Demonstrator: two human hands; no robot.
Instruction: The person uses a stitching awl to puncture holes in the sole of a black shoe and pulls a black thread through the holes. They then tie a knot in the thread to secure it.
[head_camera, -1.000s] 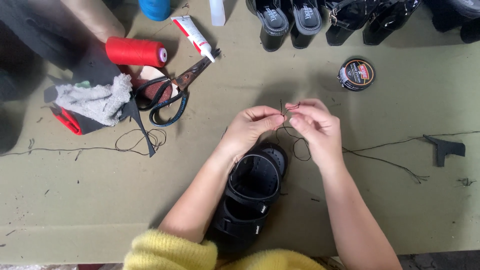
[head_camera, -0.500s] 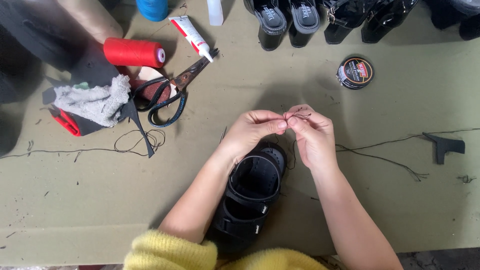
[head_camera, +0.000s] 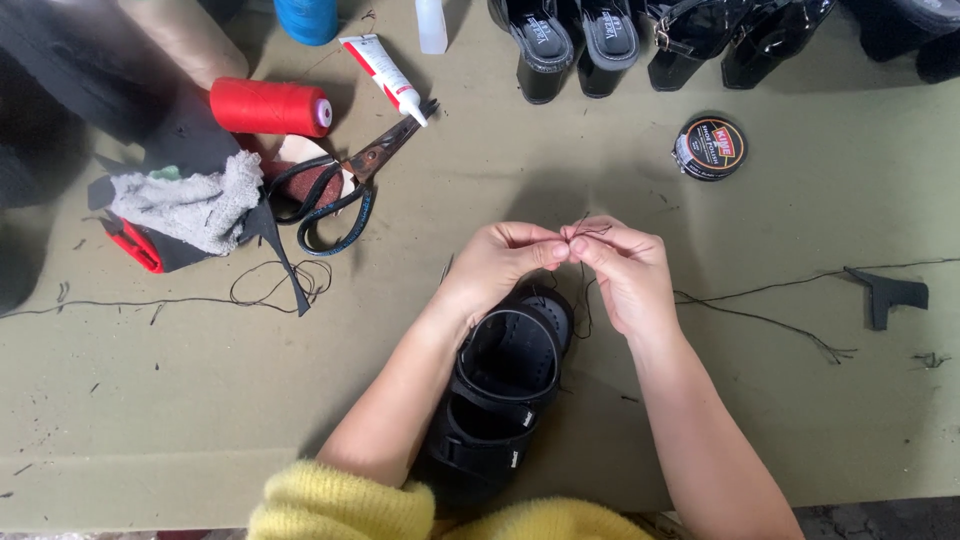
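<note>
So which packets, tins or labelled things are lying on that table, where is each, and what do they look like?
Round tin: upper right of the hands, flat, black lid with red and gold label.
Glue tube: top centre-left, lying slanted beside the scissors, white with red band and white nozzle.
White bottle: top edge, only its lower part shows.
Insole labels: pale patches inside black shoes along the top edge.

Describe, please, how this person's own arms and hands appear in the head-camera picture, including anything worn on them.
Both forearms are bare from elbow to wrist. The left hand and right hand wear no gloves, and no rings, watch or bracelet can be seen. Fuzzy yellow knit sleeves, thick and woolly, are pushed up to about the elbows at the bottom edge of the picture. The fingernails are short and look unpainted.
</note>
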